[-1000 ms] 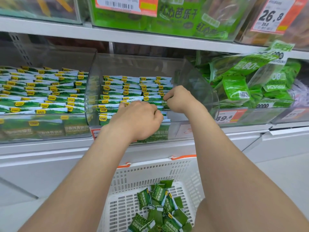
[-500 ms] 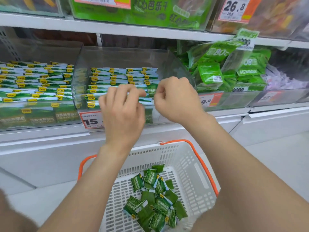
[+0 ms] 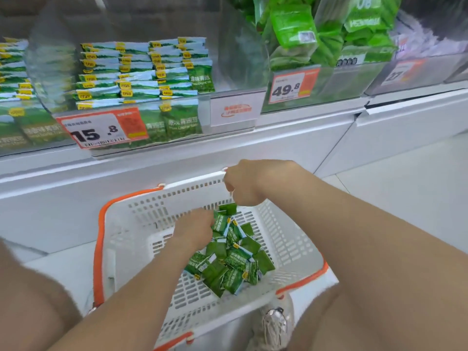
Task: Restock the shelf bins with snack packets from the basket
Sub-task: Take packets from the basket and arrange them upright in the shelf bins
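A white basket (image 3: 286, 239) with orange handles stands on the floor below the shelf and holds a pile of small green snack packets (image 3: 234, 259). My left hand (image 3: 193, 229) is down inside the basket, its curled fingers against the left edge of the pile; the fingertips are hidden. My right hand (image 3: 244, 186) hovers over the basket's far rim with its fingers closed, just above the topmost green packet (image 3: 228, 208). The clear shelf bin (image 3: 235, 79) above holds stacked rows of matching packets (image 3: 141, 72), with bare room at its right side.
A 15.8 price tag (image 3: 101, 127) fronts this bin. A similar filled bin (image 3: 15, 79) is to the left, and a bin of larger green bags (image 3: 316, 34) with a 49.8 tag is to the right. A shoe (image 3: 274, 325) shows below the basket.
Both hands have dropped from the shelf bin down to the basket, the left one into the packet pile. The view has tilted downward.
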### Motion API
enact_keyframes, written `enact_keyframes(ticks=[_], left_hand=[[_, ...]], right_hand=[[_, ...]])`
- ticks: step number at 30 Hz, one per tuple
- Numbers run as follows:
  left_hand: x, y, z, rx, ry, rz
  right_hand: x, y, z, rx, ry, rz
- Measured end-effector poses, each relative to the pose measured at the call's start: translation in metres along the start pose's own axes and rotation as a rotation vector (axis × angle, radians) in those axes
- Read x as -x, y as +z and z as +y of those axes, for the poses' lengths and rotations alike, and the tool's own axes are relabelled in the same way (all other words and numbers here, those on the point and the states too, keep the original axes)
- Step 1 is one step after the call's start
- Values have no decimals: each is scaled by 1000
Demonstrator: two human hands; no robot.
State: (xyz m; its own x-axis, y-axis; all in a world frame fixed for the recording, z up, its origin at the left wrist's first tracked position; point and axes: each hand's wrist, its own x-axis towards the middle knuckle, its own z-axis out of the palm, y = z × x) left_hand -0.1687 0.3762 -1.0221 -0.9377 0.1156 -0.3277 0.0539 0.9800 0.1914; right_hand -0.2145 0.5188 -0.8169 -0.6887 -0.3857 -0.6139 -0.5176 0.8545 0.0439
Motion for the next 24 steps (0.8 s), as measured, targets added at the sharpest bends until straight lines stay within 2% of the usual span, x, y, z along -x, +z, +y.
enact_keyframes(ticks=[3, 6, 9, 12, 15, 21, 24], left_hand=[[-13, 37, -8, 40, 2, -239], [-31, 63, -10, 153, 9, -322], [-47, 68, -2, 60, 61, -292], [-59, 70, 0, -87, 155, -333], [-64, 81, -2, -164, 173, -343], [-59, 80, 4, 3, 108, -259], [-52, 71, 5, 111, 61, -161]], right_hand=[[-10, 3, 10, -6, 12, 3], [-21, 3, 17, -13, 11, -2], [-29, 2, 20, -25, 9, -12], [-35, 0, 23, -43, 7, 2], [-40, -1, 26, -64, 11, 11], [-44, -2, 27, -57, 3, -10], [-39, -7, 27, -44, -11, 0]])
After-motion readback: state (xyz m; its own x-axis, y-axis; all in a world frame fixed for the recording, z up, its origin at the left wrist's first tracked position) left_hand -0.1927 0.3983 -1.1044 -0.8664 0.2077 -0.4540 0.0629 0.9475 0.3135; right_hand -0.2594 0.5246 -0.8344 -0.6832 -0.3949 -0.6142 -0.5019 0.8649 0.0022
